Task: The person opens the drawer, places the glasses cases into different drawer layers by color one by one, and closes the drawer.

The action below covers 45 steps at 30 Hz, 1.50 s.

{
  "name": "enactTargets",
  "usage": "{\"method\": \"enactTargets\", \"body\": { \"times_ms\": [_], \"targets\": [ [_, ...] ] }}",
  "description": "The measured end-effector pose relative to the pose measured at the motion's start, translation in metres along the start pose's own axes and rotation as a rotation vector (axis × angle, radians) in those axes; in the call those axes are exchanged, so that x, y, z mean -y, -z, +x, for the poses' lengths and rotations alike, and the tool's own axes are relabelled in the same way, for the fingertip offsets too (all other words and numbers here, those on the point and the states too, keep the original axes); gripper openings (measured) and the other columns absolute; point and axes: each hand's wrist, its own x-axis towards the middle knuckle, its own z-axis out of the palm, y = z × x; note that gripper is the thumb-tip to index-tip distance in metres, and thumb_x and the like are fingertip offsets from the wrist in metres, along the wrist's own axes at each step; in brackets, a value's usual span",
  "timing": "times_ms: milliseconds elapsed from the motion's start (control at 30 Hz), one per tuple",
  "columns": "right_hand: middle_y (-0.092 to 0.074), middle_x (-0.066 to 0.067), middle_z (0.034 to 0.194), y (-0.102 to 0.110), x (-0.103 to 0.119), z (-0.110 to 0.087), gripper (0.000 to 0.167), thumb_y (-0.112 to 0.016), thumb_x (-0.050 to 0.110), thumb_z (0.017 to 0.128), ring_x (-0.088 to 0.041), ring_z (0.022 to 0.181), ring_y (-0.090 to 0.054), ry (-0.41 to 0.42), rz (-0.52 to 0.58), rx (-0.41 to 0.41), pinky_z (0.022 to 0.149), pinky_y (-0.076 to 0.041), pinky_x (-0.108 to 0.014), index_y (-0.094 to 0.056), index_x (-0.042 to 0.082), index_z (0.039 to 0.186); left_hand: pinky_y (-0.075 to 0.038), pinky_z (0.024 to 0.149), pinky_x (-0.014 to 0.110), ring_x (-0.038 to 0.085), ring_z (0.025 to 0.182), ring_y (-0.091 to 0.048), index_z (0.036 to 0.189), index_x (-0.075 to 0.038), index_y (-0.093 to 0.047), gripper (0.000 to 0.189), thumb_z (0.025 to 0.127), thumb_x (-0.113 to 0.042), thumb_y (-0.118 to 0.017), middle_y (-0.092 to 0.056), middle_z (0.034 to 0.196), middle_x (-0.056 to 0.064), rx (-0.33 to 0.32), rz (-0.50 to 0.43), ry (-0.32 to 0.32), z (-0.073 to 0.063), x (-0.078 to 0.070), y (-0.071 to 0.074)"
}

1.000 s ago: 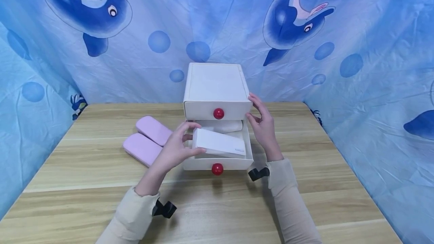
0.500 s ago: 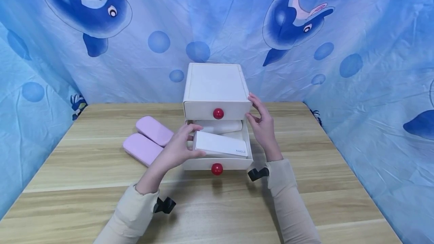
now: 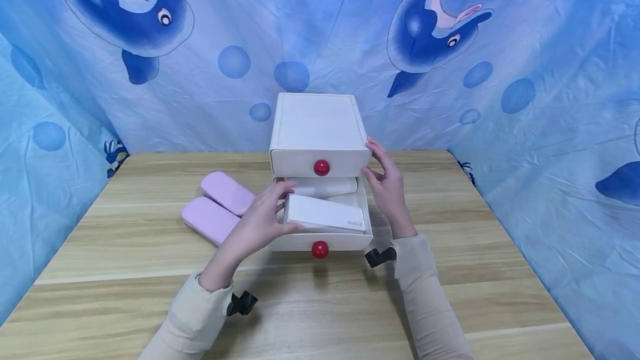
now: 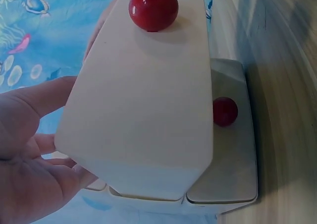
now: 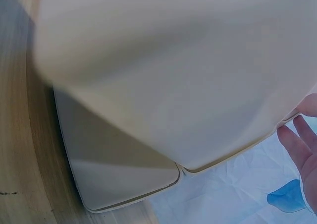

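A white drawer cabinet [image 3: 320, 121] with red knobs stands on the table, its middle drawer [image 3: 295, 243] pulled out. Inside that drawer a white box [image 3: 325, 213] with small lettering lies slantwise near the front, and another white item [image 3: 327, 186] lies behind it. My left hand [image 3: 257, 218] holds the box's left end, thumb in front and fingers behind; in the left wrist view the drawer front [image 4: 138, 95] hides the box. With thumb and fingers, my right hand [image 3: 387, 188] grips the cabinet's upper right front edge, also seen in the right wrist view.
Two lilac rounded cases [image 3: 215, 218] lie side by side on the wooden table [image 3: 125, 293], left of the cabinet and partly behind my left hand. Below the pulled-out drawer is a shut bottom drawer [image 4: 228, 149]. A blue dolphin-print cloth [image 3: 320, 26] hangs behind.
The box has come down and levelled in the drawer, its right end shifting slightly right. My left fingers have drawn back a little to the left. My right hand has stayed put.
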Motion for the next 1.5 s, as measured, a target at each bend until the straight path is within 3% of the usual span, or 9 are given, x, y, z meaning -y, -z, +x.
{"method": "enactTargets", "body": {
  "times_ms": [233, 367, 500, 633, 867, 1267, 1500],
  "targets": [
    [-0.045, -0.004, 0.150, 0.000, 0.003, 0.000, 0.049, -0.061, -0.005, 0.090, -0.024, 0.133, -0.049, -0.028, -0.008, 0.003, 0.090, -0.054, -0.023, -0.052, 0.006, 0.138, -0.054, 0.090, 0.042, 0.027, 0.102, -0.059, 0.141, -0.003, -0.042, 0.085, 0.069, -0.013, -0.087, -0.061, 0.116, 0.015, -0.013, 0.129, -0.067, -0.001, -0.002, 0.001],
    [-0.044, -0.010, 0.150, 0.001, 0.016, 0.000, 0.048, -0.060, -0.007, 0.090, -0.028, 0.133, -0.049, -0.055, -0.009, 0.010, 0.092, -0.054, -0.027, -0.051, 0.001, 0.137, -0.052, 0.091, 0.044, 0.027, 0.102, -0.059, 0.140, -0.003, -0.043, 0.086, 0.067, -0.013, -0.088, -0.063, 0.114, 0.015, 0.000, 0.171, -0.079, 0.002, -0.002, 0.003],
    [-0.043, -0.016, 0.150, 0.001, 0.028, 0.000, 0.048, -0.059, -0.009, 0.090, -0.033, 0.132, -0.048, -0.060, -0.021, 0.019, 0.091, -0.054, -0.022, -0.049, -0.004, 0.136, -0.050, 0.097, 0.048, 0.031, 0.109, -0.061, 0.139, -0.002, -0.044, 0.087, 0.066, -0.013, -0.089, -0.065, 0.115, 0.016, 0.017, 0.206, -0.078, 0.004, -0.002, 0.005],
    [-0.043, -0.012, 0.151, 0.001, 0.018, 0.000, 0.049, -0.059, -0.008, 0.090, -0.030, 0.133, -0.048, -0.060, -0.011, 0.015, 0.091, -0.053, -0.019, -0.049, -0.001, 0.138, -0.051, 0.097, 0.048, 0.032, 0.112, -0.061, 0.136, 0.001, -0.049, 0.080, 0.068, -0.013, -0.088, -0.065, 0.119, 0.017, 0.044, 0.226, -0.061, 0.005, -0.001, 0.006],
    [-0.044, -0.006, 0.151, 0.000, 0.001, -0.001, 0.050, -0.061, -0.005, 0.090, -0.027, 0.133, -0.049, -0.019, -0.015, 0.000, 0.091, -0.055, -0.032, -0.051, 0.005, 0.138, -0.052, 0.095, 0.045, 0.032, 0.107, -0.062, 0.121, 0.005, -0.060, 0.064, 0.068, -0.018, -0.088, -0.064, 0.116, 0.018, 0.069, 0.280, -0.058, 0.008, 0.005, 0.007],
    [-0.044, -0.001, 0.151, -0.001, 0.001, -0.001, 0.051, -0.061, -0.005, 0.091, -0.022, 0.133, -0.049, -0.011, -0.014, -0.003, 0.090, -0.054, -0.021, -0.050, 0.008, 0.139, -0.054, 0.092, 0.042, 0.028, 0.100, -0.063, 0.117, 0.004, -0.064, 0.060, 0.066, -0.019, -0.089, -0.065, 0.111, 0.013, 0.099, 0.318, -0.084, 0.012, 0.016, 0.007],
    [-0.044, 0.000, 0.151, -0.001, 0.001, -0.002, 0.050, -0.060, -0.004, 0.091, -0.022, 0.132, -0.050, -0.024, -0.007, -0.007, 0.091, -0.055, -0.031, -0.051, 0.008, 0.139, -0.056, 0.083, 0.038, 0.023, 0.092, -0.062, 0.112, 0.003, -0.066, 0.055, 0.065, -0.017, -0.089, -0.066, 0.104, 0.011, 0.123, 0.405, -0.088, 0.014, 0.012, 0.006]
  ]
}}
